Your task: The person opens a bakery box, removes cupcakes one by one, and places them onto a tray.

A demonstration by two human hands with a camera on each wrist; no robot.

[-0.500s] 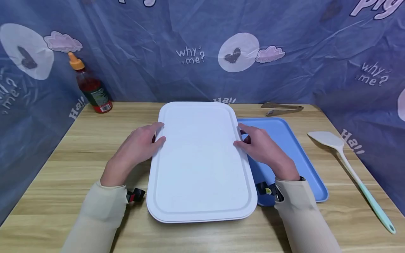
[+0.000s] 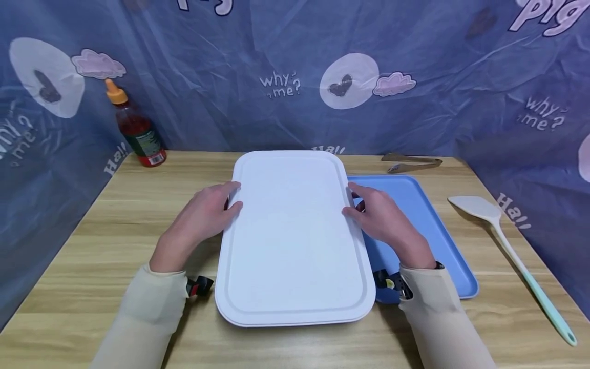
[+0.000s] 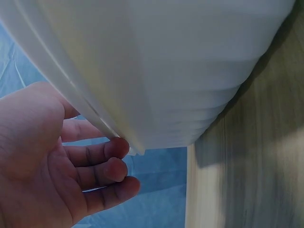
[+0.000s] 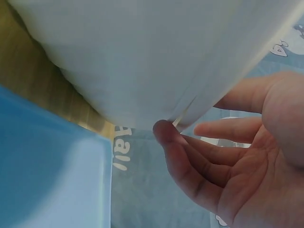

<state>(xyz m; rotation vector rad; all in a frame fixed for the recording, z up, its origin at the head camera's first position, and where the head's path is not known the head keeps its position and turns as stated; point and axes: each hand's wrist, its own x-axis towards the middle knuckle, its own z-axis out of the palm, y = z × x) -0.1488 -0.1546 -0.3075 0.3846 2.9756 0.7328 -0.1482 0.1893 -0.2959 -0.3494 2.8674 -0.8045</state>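
A white lid (image 2: 295, 230) lies on a white plastic box (image 3: 190, 61) in the middle of the table; the box's ribbed wall shows in both wrist views. At the lid's left edge, my left hand (image 2: 203, 218) pinches the rim, thumb on top and fingertips beneath. Opposite it, my right hand (image 2: 384, 220) grips the right rim the same way. One finger (image 4: 168, 137) of that hand hooks under the lid's edge in the right wrist view. The inside of the box is hidden.
A blue tray (image 2: 428, 230) lies right of the box, under my right forearm. Behind it are metal tongs (image 2: 415, 163). A white spatula with a green handle (image 2: 511, 246) lies far right. A red sauce bottle (image 2: 140, 130) stands back left, near the blue patterned curtain (image 2: 207, 97).
The whole head view has shifted slightly downward. Both hands keep their places at the lid's two long edges, and I see no clear movement of the lid.
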